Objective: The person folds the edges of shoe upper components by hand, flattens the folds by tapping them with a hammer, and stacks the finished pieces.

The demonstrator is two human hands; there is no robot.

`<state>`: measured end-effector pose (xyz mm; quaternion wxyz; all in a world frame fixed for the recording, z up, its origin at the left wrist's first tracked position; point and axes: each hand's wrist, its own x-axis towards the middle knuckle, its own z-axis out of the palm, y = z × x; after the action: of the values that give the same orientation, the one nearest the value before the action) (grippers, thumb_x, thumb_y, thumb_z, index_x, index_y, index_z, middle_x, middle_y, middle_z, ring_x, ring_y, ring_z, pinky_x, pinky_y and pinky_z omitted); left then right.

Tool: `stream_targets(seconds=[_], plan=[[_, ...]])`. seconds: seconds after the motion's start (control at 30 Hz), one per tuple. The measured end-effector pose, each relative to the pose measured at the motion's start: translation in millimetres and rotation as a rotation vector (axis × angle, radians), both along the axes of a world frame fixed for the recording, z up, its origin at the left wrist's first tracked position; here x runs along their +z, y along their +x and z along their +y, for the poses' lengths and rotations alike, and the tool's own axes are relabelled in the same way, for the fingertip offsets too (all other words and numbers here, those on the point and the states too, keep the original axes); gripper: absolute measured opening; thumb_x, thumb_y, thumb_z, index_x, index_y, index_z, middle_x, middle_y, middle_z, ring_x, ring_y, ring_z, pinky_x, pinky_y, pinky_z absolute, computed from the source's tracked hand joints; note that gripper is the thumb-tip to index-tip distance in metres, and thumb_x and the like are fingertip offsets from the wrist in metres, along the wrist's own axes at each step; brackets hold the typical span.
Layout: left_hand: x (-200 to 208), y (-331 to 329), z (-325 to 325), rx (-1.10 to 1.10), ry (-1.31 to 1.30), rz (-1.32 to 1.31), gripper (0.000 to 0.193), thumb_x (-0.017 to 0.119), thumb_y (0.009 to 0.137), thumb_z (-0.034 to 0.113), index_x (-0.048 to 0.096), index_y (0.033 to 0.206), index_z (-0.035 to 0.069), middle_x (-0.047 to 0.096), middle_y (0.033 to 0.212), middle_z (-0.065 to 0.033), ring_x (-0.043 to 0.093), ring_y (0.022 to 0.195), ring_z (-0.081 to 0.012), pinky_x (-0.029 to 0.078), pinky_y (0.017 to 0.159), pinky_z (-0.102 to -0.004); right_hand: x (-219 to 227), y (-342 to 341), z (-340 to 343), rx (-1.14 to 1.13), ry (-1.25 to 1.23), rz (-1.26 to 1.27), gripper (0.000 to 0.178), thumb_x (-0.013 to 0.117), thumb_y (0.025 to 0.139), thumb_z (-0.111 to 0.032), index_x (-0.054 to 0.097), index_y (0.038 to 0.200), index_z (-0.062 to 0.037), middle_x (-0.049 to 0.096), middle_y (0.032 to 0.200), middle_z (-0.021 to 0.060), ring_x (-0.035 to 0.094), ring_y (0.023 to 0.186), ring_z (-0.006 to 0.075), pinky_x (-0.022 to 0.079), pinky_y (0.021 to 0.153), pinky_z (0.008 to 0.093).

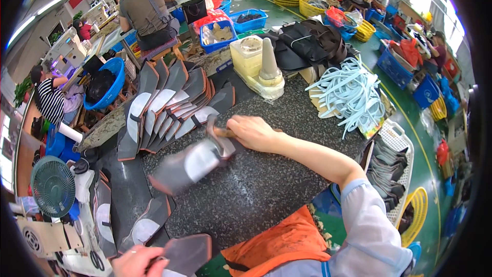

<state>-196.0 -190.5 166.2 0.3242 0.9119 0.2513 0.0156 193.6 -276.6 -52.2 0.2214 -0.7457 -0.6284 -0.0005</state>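
My right hand (252,132) is wrapped round the short handle of a hammer (220,143), whose metal head is over one end of a grey shoe-upper piece (197,163). That piece has a white patch and a reddish edge, is smeared by motion, and is at the dark speckled slab (271,174). Whether the head touches it I cannot tell. At the lower left, my left hand (138,262) grips another dark grey shoe-upper piece (189,254), its fingers partly cut off by the frame's edge. Two similar pieces (104,220) lie just beyond that hand.
Fanned grey pieces (169,105) cover the slab's far left. Beyond the slab stand a yellowish glue container (251,64) and black material (307,41). Light blue straps (351,95) heap at the right, near a white crate (397,133). A green fan (53,185) stands left; co-workers sit farther off.
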Motion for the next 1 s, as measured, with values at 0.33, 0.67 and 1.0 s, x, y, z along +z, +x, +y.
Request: stream_targets(seconds=[0.33, 0.67, 1.0], plan=[[-182, 52, -21, 0.172, -0.71, -0.235, 0.015, 0.077, 0.087, 0.004, 0.073, 0.101, 0.0, 0.075, 0.09, -0.0082, 0.07, 0.08, -0.009, 0.056, 0.07, -0.0271, 54, -108, -73, 0.212, -0.197, 0.634, 0.035, 0.071, 0.092, -0.029, 0.055, 0.101, 0.0007, 0.065, 0.086, 0.0225, 0.067, 0.087, 0.0441, 0.052, 0.075, 0.0502], [-143, 61, -19, -0.136, -0.354, -0.281, 0.01, 0.076, 0.083, -0.005, 0.073, 0.092, -0.001, 0.073, 0.094, -0.0074, 0.069, 0.078, -0.0134, 0.055, 0.07, -0.027, 76, -122, -96, 0.189, -0.259, 0.829, 0.026, 0.063, 0.092, -0.014, 0.056, 0.112, 0.0004, 0.068, 0.088, 0.0222, 0.07, 0.086, 0.0419, 0.054, 0.072, 0.0469], [-150, 75, -31, -0.003, -0.639, -0.08, 0.012, 0.078, 0.088, 0.007, 0.068, 0.091, 0.002, 0.057, 0.066, 0.0028, 0.049, 0.06, -0.0041, 0.04, 0.055, -0.0248, 79, -129, -118, 0.155, -0.276, 0.848, 0.024, 0.063, 0.094, -0.016, 0.056, 0.11, 0.0007, 0.065, 0.091, 0.0221, 0.069, 0.086, 0.042, 0.054, 0.071, 0.0472]])
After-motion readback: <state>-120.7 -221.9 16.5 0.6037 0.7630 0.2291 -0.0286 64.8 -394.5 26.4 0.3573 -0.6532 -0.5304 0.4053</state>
